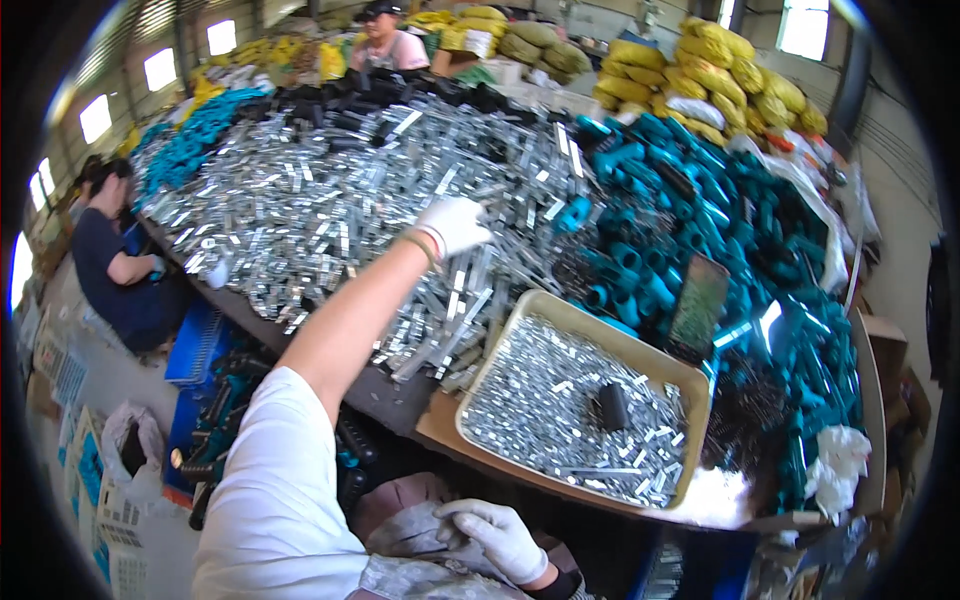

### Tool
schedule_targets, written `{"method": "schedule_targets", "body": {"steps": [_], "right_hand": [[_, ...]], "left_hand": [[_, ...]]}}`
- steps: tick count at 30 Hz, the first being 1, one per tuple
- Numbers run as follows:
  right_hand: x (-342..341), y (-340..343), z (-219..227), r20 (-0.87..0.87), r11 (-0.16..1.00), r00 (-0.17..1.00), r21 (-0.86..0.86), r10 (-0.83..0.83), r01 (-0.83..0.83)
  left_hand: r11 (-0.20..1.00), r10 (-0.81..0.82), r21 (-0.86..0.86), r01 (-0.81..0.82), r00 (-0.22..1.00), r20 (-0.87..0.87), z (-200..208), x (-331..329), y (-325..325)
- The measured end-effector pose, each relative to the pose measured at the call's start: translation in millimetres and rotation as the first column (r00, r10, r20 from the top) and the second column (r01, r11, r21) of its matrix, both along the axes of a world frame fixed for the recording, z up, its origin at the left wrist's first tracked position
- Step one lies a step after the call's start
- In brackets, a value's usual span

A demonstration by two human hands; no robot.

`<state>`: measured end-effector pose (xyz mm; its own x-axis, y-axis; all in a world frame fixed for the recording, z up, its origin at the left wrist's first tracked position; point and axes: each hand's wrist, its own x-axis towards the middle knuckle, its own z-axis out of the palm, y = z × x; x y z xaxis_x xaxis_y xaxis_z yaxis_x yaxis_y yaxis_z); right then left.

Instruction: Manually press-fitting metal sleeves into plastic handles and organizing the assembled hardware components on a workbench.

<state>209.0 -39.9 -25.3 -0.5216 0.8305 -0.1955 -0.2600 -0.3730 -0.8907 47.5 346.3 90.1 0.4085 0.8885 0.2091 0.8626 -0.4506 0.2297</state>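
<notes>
On the surface (385, 397), the tray (622, 347) holds small metal pieces (540, 400), with a cylinder (614, 407) on top of them. Metal strips (300, 210) spread behind the tray and to its left; tubular parts (655, 292) heap behind it and to its right. A plastic bag (838, 470) lies right of it, sacks (705, 75) well behind it.
</notes>
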Motion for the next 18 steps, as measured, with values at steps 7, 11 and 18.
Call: {"method": "schedule_targets", "body": {"steps": [7,11,18], "right_hand": [[10.1,-3.4,1.0,-0.049,0.997,0.996,0.005,-0.07,0.071],[17.6,-7.9,6.4,-0.099,0.968,0.964,0.02,-0.247,0.25],[19.8,-17.6,5.3,-0.076,0.973,0.972,-0.073,-0.223,0.217]], "left_hand": [[1.0,-0.007,0.001,0.007,0.992,0.122,24.9,-10.6,-14.3],[0.994,0.028,0.088,-0.07,0.913,0.406,45.0,-4.5,-140.3],[0.876,-0.221,-0.267,0.401,0.827,0.516,-23.1,-5.3,-313.4]]}}
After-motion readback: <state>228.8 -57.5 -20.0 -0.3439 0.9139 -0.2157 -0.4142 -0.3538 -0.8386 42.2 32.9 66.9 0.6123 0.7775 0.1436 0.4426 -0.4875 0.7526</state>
